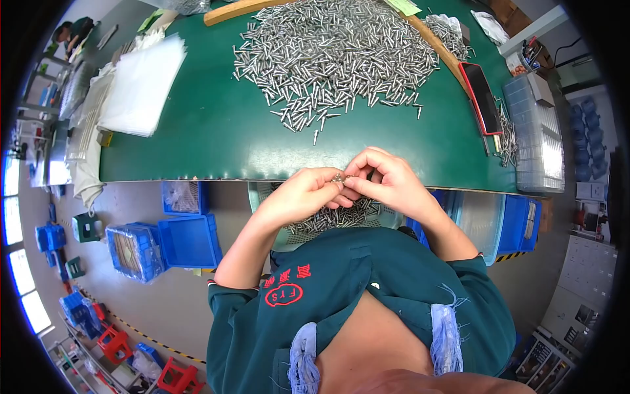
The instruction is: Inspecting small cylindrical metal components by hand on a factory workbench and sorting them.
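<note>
My left hand [304, 194] and my right hand [386, 178] meet at the near edge of the green table [216, 148]. Both are closed, with thumbs and fingertips pinching a small shiny metal part [338, 178] between them; its exact shape is mostly covered by the fingers. Beyond them a large heap of slim silver metal pins [341, 56] spreads over the table, and one loose pin [315, 137] lies nearest the hands. Below the hands, close to my body, a pale green basket [392, 218] holds many similar dark-silver pins [338, 218].
Wooden strips [239, 10] border the heap. A red-edged phone [482, 98] and clear plastic boxes [538, 131] are on the right. White sheets [141, 85] lie on the left. Blue crates [190, 240] stand on the floor below. Far left, another person [73, 33] is partly visible.
</note>
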`<state>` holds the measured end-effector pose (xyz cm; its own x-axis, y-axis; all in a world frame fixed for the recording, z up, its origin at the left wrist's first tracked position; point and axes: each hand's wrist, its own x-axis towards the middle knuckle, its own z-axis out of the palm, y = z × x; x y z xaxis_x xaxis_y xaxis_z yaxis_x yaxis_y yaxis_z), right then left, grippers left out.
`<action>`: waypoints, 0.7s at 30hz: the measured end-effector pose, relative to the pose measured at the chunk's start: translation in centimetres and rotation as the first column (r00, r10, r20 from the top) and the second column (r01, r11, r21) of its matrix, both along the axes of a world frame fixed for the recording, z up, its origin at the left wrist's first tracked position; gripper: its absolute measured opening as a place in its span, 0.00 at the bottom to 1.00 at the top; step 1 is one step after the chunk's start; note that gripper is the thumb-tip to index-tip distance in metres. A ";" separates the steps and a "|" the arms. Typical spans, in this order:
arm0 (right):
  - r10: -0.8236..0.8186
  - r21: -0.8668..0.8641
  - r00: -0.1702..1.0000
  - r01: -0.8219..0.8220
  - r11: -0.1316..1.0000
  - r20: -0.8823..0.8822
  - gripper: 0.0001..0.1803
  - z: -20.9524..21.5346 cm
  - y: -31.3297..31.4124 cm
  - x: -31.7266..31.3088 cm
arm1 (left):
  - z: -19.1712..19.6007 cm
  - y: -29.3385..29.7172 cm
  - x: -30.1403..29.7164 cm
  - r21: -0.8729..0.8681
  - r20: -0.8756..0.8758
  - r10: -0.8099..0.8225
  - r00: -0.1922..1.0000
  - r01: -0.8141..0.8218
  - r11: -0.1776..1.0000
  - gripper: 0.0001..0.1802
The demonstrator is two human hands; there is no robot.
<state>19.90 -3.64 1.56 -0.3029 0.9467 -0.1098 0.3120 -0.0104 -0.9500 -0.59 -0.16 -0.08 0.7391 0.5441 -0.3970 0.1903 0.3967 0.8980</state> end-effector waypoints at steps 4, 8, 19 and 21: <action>0.012 -0.042 0.999 -0.014 0.999 -0.049 0.08 0.2 0.1 -0.4 | 0.0 0.2 0.0 -0.037 -0.012 -0.032 0.999 0.032 0.999 0.16; 0.051 0.217 0.997 -0.064 0.974 0.066 0.08 -0.8 0.0 -0.5 | 0.4 0.5 -0.1 -0.023 -0.034 -0.077 0.996 0.076 0.997 0.16; -0.570 -0.612 0.241 -0.440 0.657 -0.785 0.10 -3.2 0.6 1.1 | 1.4 0.8 -1.2 -0.025 0.132 0.033 0.991 -0.030 0.999 0.18; -0.572 -0.616 0.247 -0.439 0.654 -0.782 0.09 -3.2 0.6 1.0 | 1.8 0.9 -1.6 0.029 0.087 0.105 0.991 -0.107 0.994 0.18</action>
<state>20.94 -3.07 -1.67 -0.5855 0.7375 -0.3365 -0.7389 -0.6563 -0.1528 -2.19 0.71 1.75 0.7071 0.6331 -0.3151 0.0706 0.3801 0.9223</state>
